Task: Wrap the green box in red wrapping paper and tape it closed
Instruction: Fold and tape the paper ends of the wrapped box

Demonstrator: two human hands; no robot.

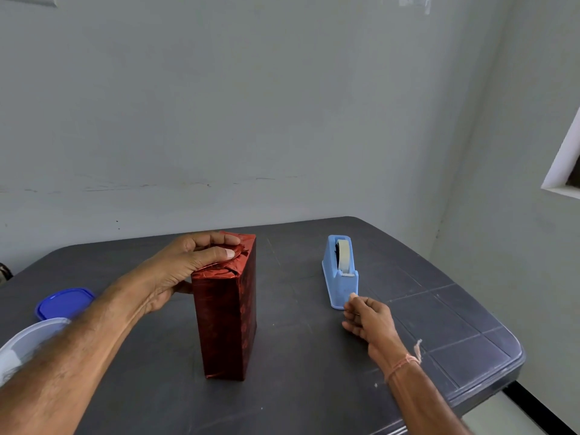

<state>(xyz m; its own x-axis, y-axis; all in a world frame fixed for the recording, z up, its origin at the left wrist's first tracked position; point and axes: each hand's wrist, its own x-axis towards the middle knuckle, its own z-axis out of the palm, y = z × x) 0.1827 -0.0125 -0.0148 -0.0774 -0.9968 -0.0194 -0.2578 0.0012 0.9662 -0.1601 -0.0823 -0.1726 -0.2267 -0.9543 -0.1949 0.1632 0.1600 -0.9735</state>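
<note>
The box stands upright in the middle of the dark table, fully covered in shiny red wrapping paper; no green shows. My left hand grips its top end, thumb and fingers pressing down the folded paper flaps. A light blue tape dispenser with a white tape roll sits to the right of the box. My right hand hovers at the dispenser's near end, fingers loosely curled with the tips at its base; whether it holds a piece of tape I cannot tell.
A blue lid and a translucent plastic container lie at the table's left edge, partly behind my left forearm. The dark table ends close on the right, with a grey wall behind.
</note>
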